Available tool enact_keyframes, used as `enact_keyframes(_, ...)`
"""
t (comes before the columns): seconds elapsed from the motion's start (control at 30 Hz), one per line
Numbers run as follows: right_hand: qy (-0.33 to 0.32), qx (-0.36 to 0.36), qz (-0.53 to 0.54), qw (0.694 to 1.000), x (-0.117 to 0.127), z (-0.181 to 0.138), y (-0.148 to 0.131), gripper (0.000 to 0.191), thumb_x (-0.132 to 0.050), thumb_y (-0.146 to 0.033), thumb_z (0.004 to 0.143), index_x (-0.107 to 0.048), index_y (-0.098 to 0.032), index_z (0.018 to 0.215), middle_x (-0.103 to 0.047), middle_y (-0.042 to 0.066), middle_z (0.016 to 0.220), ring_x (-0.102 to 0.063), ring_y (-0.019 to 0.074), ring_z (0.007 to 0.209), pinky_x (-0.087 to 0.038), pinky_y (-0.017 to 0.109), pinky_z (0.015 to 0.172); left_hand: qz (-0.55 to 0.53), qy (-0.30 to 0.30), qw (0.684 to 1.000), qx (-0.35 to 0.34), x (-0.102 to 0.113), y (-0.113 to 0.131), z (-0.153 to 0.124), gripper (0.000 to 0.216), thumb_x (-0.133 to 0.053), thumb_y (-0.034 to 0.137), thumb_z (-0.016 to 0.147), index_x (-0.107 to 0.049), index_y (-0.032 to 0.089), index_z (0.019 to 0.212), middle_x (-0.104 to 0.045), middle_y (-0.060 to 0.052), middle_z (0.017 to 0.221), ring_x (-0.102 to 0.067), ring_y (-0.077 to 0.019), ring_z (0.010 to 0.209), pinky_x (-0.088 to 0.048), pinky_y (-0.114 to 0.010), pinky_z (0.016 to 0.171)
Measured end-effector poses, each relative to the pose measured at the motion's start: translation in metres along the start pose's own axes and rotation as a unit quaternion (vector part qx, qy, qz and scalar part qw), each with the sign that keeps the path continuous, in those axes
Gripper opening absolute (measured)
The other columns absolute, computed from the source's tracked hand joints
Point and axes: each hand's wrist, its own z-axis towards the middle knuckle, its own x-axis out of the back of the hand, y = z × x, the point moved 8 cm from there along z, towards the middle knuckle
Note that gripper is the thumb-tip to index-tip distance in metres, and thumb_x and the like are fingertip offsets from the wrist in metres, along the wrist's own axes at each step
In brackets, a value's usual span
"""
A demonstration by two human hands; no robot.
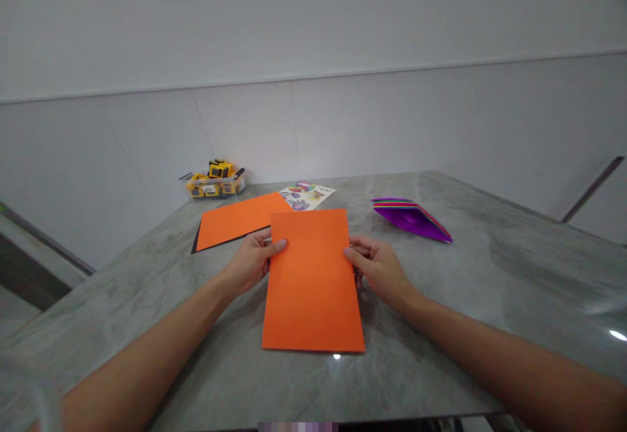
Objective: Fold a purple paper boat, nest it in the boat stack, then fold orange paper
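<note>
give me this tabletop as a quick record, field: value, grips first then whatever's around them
left grip: on left edge of orange paper, thumb on top
right grip: on right edge, thumb on top
behind left grip: second orange paper, dark edge beneath
beside that: printed sheet
behind right grip: purple stack, multicoloured layers
far left: clear tub, yellow toys inside
surface: grey table

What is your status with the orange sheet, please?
Left hand, right hand: gripping opposite sides of one orange sheet. Second orange sheet beyond, leftward; purple folded stack beyond, rightward. Nothing seen blocking either hand.
</note>
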Motion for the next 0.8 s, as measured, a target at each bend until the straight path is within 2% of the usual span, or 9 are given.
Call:
enact_keyframes(0.07,0.008,-0.014,-0.001,1.000,0.002,0.001,0.002,0.035,-0.063,-0.034,0.071,-0.067,-0.011,0.096,-0.064,0.001,0.061,-0.053,0.0113,0.044,-0.040,0.022,0.038,0.009,-0.022,1.000,0.004,-0.002,-0.002,-0.001,0.036,-0.073,0.013,0.074,-0.064,0.013,0.108,-0.071,-0.012,0.105,-0.070,-0.0236,0.087,-0.058,-0.033,0.078)
enact_keyframes(0.13,0.032,-0.015,0.006,0.999,0.007,0.001,0.003,0.028,-0.065,-0.033,0.069,-0.068,-0.012,0.088,-0.067,0.003,0.065,-0.057,0.0133,0.050,-0.041,0.022,0.043,0.019,-0.041,0.999,0.014,-0.005,-0.006,-0.002,0.037,-0.074,0.014,0.073,-0.064,0.013,0.109,-0.070,-0.013,0.108,-0.070,-0.0242,0.088,-0.057,-0.034,0.078)
enact_keyframes(0.3,0.047,-0.001,0.021,0.999,0.010,0.003,0.005,0.025,-0.065,-0.032,0.071,-0.068,-0.014,0.088,-0.072,0.006,0.078,-0.064,0.0181,0.067,-0.047,0.026,0.056,0.031,-0.110,0.990,0.088,-0.024,-0.023,-0.013,0.049,-0.077,0.013,0.069,-0.061,0.016,0.116,-0.065,-0.016,0.119,-0.066,-0.0287,0.100,-0.055,-0.040,0.085)
enact_keyframes(0.47,0.030,-0.001,0.027,0.999,0.009,0.005,0.005,0.028,-0.064,-0.036,0.073,-0.070,-0.016,0.093,-0.073,0.006,0.086,-0.065,0.0207,0.073,-0.050,0.031,0.067,0.028,-0.112,0.988,0.107,-0.029,-0.027,-0.019,0.047,-0.075,0.021,0.074,-0.059,0.017,0.118,-0.064,-0.015,0.121,-0.065,-0.0288,0.103,-0.052,-0.041,0.087)
enact_keyframes(0.57,-0.015,0.014,-0.019,1.000,0.007,0.006,0.001,0.028,-0.060,-0.038,0.077,-0.072,-0.018,0.093,-0.073,0.005,0.088,-0.065,0.0239,0.081,-0.050,0.036,0.073,-0.024,-0.101,0.990,0.098,-0.018,-0.018,-0.015,0.044,-0.071,0.039,0.077,-0.063,0.013,0.113,-0.068,-0.015,0.112,-0.065,-0.0273,0.101,-0.052,-0.036,0.085)
enact_keyframes(0.67,-0.090,0.010,-0.100,0.991,-0.002,0.003,0.004,0.026,-0.056,-0.036,0.080,-0.074,-0.020,0.090,-0.073,0.003,0.086,-0.065,0.0256,0.082,-0.048,0.036,0.072,-0.055,-0.120,0.984,0.120,-0.007,-0.013,-0.011,0.065,-0.053,0.065,0.079,-0.066,0.006,0.104,-0.071,-0.018,0.099,-0.069,-0.0257,0.087,-0.054,-0.031,0.072)
enact_keyframes(0.73,-0.140,0.024,-0.165,0.976,-0.013,-0.001,0.007,0.024,-0.053,-0.030,0.083,-0.074,-0.021,0.086,-0.073,0.002,0.082,-0.064,0.0236,0.076,-0.046,0.033,0.068,-0.006,-0.135,0.979,0.155,-0.003,-0.018,-0.012,0.063,-0.053,0.064,0.079,-0.066,0.007,0.104,-0.071,-0.016,0.093,-0.068,-0.0207,0.069,-0.051,-0.026,0.056)
enact_keyframes(0.8,-0.173,0.056,-0.239,0.954,-0.023,-0.007,0.008,0.025,-0.050,-0.024,0.084,-0.074,-0.022,0.079,-0.071,0.000,0.074,-0.061,0.0198,0.066,-0.041,0.029,0.062,0.078,-0.130,0.977,0.152,-0.004,-0.024,-0.011,0.050,-0.061,0.054,0.078,-0.067,0.011,0.101,-0.070,-0.011,0.087,-0.064,-0.0156,0.058,-0.045,-0.022,0.049)
